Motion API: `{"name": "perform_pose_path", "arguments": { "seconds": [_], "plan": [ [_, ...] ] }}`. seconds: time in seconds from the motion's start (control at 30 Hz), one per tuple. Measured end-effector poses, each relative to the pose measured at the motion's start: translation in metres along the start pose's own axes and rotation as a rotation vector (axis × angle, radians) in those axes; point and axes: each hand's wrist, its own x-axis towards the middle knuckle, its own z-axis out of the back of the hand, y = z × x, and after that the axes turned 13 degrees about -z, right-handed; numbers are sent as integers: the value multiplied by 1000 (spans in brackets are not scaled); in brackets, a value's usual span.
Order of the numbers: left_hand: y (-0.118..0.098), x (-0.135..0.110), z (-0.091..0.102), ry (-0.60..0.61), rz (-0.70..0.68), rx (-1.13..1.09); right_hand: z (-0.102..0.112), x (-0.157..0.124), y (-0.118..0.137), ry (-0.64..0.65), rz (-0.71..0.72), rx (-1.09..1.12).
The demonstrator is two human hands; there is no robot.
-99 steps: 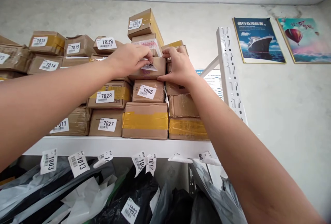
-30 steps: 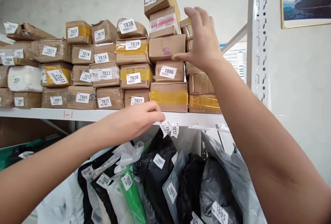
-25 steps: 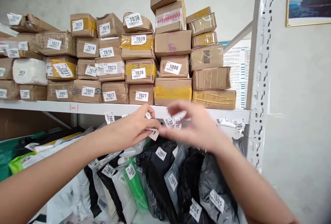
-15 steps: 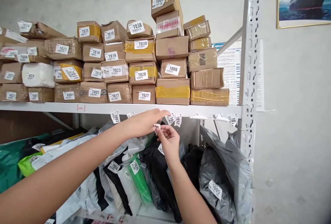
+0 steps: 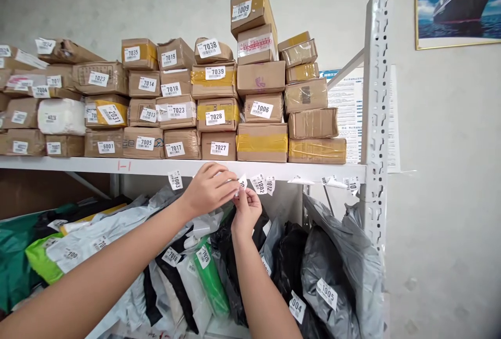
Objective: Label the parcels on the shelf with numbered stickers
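Just below the white shelf beam (image 5: 219,167), my hands meet at a small white number sticker (image 5: 242,180), mostly covered by fingers. My left hand (image 5: 211,187) reaches in from the left, its fingers bent together with the tips at the sticker's left side. From below, my right hand (image 5: 246,211) pinches the sticker's lower part between thumb and fingers. Whether the sticker also clings to the beam I cannot tell. Right beside it hang the sticker marked 1002 (image 5: 258,184) and the sticker marked 1012 (image 5: 270,186). Another, marked 1003 (image 5: 175,180), hangs left of my left hand.
Labelled cardboard boxes (image 5: 217,115) are stacked along the upper shelf. Below are plastic mailing bags, among them a green one (image 5: 213,281) and a grey one labelled 1005 (image 5: 329,276). A perforated metal post (image 5: 376,98) stands at the right. More stickers (image 5: 351,185) hang near it.
My left hand has drawn back from the hanging stickers and curled its fingers at the held sticker. My right hand has shifted slightly left, and sticker 1002 now shows fully.
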Motion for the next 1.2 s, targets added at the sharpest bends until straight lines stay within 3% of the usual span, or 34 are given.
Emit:
{"name": "perform_pose_path", "arguments": {
  "seconds": [0.17, 0.3, 0.43, 0.57, 0.63, 0.67, 0.73, 0.8, 0.9, 1.0, 1.07, 1.2],
  "plan": [
    [2, -10, -17, 87, -117, -60, 1, 10, -12, -70, 43, -23],
    [5, -13, -28, 121, -15, -58, 0, 14, -12, -79, 19, 18],
    [3, -10, -37, 52, 49, -45, 5, 9, -10, -59, -22, -5],
    [0, 1, -38, 21, 182, 58, 33, -17, -11, -3, -155, -49],
    [2, 8, -33, -18, 249, 110, 53, -36, -1, 102, -238, -99],
    [5, 11, -28, -44, 268, 121, 63, -45, 10, 183, -214, -161],
    [16, 22, -19, -106, 301, 121, 73, -55, 45, 350, 31, -348],
    [35, 39, -9, -170, 358, 90, 67, -51, 96, 377, 493, -519],
    [69, 76, 0, -207, 485, -10, 24, -14, 180, 240, 928, -841],
    [95, 117, -3, -164, 600, -56, -36, 43, 239, 136, 1332, -1209],
    [104, 138, -9, -161, 686, -54, -68, 75, 258, 178, 1460, -1432],
    [109, 157, -19, -246, 842, -106, -98, 104, 267, 364, 1463, -1758]
  ]
}}
